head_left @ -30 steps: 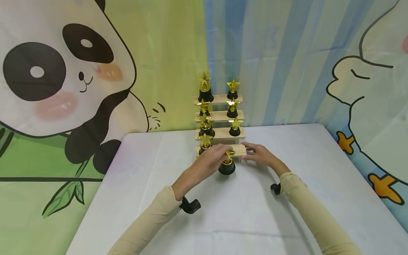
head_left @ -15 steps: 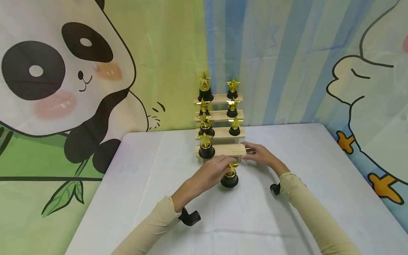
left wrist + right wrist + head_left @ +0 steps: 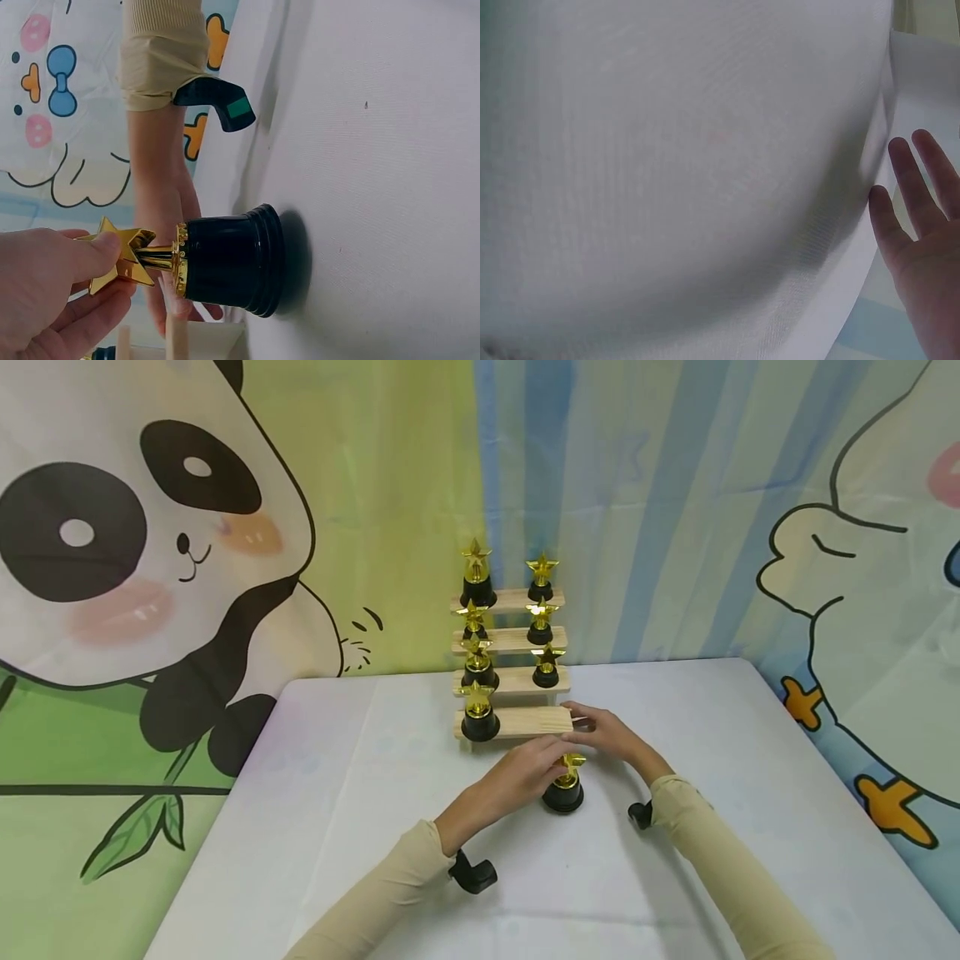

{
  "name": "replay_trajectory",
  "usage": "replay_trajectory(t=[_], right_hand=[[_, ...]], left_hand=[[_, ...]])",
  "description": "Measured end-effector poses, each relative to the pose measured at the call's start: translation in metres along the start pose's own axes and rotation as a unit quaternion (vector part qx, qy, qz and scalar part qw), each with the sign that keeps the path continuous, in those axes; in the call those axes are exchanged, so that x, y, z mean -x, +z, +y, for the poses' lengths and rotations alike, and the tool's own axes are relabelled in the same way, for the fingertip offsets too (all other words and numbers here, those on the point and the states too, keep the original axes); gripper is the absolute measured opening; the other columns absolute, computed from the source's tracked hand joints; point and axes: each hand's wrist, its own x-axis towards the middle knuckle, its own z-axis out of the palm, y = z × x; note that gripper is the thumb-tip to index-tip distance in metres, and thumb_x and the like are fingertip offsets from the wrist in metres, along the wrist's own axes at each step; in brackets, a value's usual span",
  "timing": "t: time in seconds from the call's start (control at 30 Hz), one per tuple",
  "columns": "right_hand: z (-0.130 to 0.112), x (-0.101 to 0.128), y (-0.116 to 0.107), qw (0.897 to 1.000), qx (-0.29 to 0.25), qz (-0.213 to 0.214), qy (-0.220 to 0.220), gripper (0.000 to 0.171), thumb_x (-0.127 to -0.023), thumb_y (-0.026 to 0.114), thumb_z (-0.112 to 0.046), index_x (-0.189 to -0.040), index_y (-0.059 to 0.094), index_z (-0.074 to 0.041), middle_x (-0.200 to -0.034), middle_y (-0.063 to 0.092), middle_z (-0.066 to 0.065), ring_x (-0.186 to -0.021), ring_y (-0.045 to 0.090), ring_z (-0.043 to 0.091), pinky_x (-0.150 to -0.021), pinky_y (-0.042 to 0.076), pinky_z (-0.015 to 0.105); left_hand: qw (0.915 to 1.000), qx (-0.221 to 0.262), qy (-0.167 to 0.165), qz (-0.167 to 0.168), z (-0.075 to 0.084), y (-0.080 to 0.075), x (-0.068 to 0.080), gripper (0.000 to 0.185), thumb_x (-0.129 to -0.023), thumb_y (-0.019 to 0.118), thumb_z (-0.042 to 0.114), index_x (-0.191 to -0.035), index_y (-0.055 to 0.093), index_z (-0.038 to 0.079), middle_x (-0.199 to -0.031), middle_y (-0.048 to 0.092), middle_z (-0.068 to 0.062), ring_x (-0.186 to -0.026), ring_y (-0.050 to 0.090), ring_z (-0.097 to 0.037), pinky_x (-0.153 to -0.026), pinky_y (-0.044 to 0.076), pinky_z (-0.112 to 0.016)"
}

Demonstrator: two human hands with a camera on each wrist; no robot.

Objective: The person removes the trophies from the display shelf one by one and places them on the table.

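**A:** How far along is this? Go from the left.

**B:** On the left, the left hand (image 3: 525, 770) pinches the gold star on top of a small trophy (image 3: 565, 785). Its fingers are curled round the star. The trophy's black base sits on the white tabletop (image 3: 360, 827), near the middle, just in front of the wooden steps (image 3: 517, 722).

**A:** And the steps?

**B:** They stand at the far edge of the tabletop. There are four steps. The top three each have two star trophies. The lowest step has only one trophy (image 3: 479, 714), on its left end. The right end is bare. So I think seven trophies are in their spots and the one in the hand is off the steps.

**A:** What about the right hand?

**B:** The right hand (image 3: 609, 737) lies at the right end of the lowest step. Its fingers are straight and touch the wood. It holds nothing.

**A:** Do the other cameras show more?

**B:** Yes. The left wrist view shows the trophy (image 3: 217, 259) up close, with the thumb and fingers (image 3: 71, 262) gripping the star and the base flat on the cloth. The head view cannot show that so well. The right wrist view shows only the straight fingers (image 3: 915, 195) and white cloth, no trophy and no steps.
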Motion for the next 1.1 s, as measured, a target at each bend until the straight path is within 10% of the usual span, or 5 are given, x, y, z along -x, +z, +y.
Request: replay_trajectory(t=[1.1], right_hand=[[0.019, -0.003, 0.014, 0.989, -0.112, 0.006, 0.099, 0.081, -0.089, 0.066, -0.046, -0.155, 0.024, -0.022, -0.147, 0.046, 0.022, -0.137, 0.043, 0.038, -0.113, 0.034, 0.058]], left_hand=[[0.9982, 0.035, 0.018, 0.046, -0.008, 0.023, 0.002, 0.033, -0.091, 0.067, 0.01, -0.124, 0.06, 0.009, -0.118, 0.065, -0.005, -0.109, 0.063, -0.015, -0.091, 0.054, -0.024]])
